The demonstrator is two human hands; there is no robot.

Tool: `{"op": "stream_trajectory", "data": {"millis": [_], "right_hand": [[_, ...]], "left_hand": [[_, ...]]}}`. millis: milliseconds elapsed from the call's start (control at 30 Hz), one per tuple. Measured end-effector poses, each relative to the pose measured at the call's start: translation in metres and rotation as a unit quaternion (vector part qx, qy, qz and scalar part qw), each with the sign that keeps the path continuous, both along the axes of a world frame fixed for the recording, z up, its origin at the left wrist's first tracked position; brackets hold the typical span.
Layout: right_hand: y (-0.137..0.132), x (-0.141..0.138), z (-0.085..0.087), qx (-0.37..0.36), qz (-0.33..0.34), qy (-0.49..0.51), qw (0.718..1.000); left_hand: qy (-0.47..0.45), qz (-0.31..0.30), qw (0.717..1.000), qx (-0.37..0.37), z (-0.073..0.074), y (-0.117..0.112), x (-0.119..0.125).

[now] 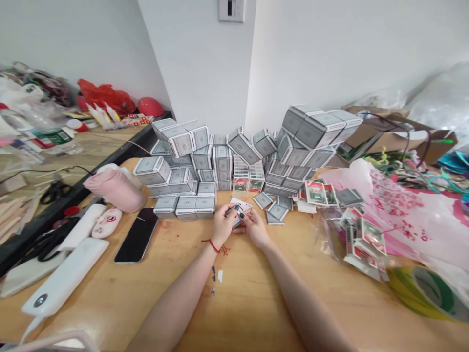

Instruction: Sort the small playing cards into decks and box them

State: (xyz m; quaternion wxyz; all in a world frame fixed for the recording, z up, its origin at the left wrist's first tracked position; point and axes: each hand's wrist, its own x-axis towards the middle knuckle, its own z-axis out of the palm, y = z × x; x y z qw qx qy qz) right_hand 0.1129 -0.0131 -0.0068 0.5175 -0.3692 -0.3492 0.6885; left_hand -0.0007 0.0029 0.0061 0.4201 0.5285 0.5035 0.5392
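Observation:
My left hand (pixel 223 224) and my right hand (pixel 255 228) meet at the middle of the wooden table (pixel 242 293), fingers closed on a small pack of playing cards (pixel 240 207) with a white face showing. A red string circles my left wrist. Right behind the hands rises a pile of grey-patterned card boxes (pixel 205 166), some stacked, some tumbled. A few loose boxes (pixel 275 211) lie just right of the pack.
A black phone (pixel 137 234), pink roll (pixel 115 188), white power bank (pixel 66 276) and scissors (pixel 51 239) lie to the left. At right are cards in clear bags (pixel 362 239), a pink plastic bag (pixel 403 210), a green tape roll (pixel 428 293) and a cardboard box (pixel 395 137).

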Motion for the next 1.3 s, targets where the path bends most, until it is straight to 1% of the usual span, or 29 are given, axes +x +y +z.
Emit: {"op": "stream_trajectory", "data": {"millis": [100, 233, 400, 500, 567, 667, 767, 933, 1033, 1100, 1133, 1200, 1300], "right_hand": [[0.001, 0.001, -0.002, 0.012, 0.023, -0.004, 1.0], [0.0, 0.001, -0.005, 0.022, 0.042, -0.031, 0.998], [-0.001, 0.001, -0.003, 0.036, 0.039, -0.063, 0.997], [-0.001, 0.001, -0.002, 0.044, 0.027, -0.107, 0.993], [-0.002, 0.001, -0.003, 0.055, 0.012, -0.14, 0.989], [-0.003, 0.0, -0.007, 0.082, -0.013, -0.19, 0.978], [-0.003, 0.002, -0.01, 0.121, -0.045, -0.243, 0.962], [-0.008, 0.005, -0.005, 0.189, -0.1, -0.309, 0.927], [-0.011, 0.003, -0.002, 0.203, -0.094, -0.34, 0.914], [-0.012, 0.0, -0.001, 0.205, -0.082, -0.353, 0.909], [-0.011, -0.001, -0.002, 0.203, -0.076, -0.353, 0.91], [-0.01, -0.005, -0.003, 0.181, -0.066, -0.333, 0.923], [-0.006, -0.009, -0.003, 0.111, -0.067, -0.285, 0.95]], "left_hand": [[-0.009, -0.028, 1.0, -0.001, 0.002, 0.0, 0.0], [-0.003, -0.039, 0.999, -0.015, 0.006, -0.001, -0.001], [-0.016, -0.038, 0.998, -0.043, 0.003, -0.001, -0.002], [-0.05, -0.04, 0.996, -0.062, -0.001, -0.001, -0.002], [-0.068, -0.028, 0.995, -0.067, -0.003, -0.001, -0.001], [-0.089, -0.006, 0.994, -0.067, -0.003, -0.002, 0.002], [-0.122, 0.01, 0.989, -0.077, -0.001, -0.004, 0.007], [-0.157, 0.019, 0.983, -0.091, 0.004, -0.005, 0.01], [-0.154, 0.023, 0.984, -0.091, 0.004, -0.005, 0.009], [-0.143, 0.028, 0.985, -0.09, 0.001, -0.004, 0.008], [-0.137, 0.031, 0.986, -0.087, -0.001, -0.003, 0.008], [-0.131, 0.051, 0.987, -0.074, -0.005, -0.002, 0.008], [-0.133, 0.078, 0.987, -0.055, -0.009, 0.001, 0.007]]}}
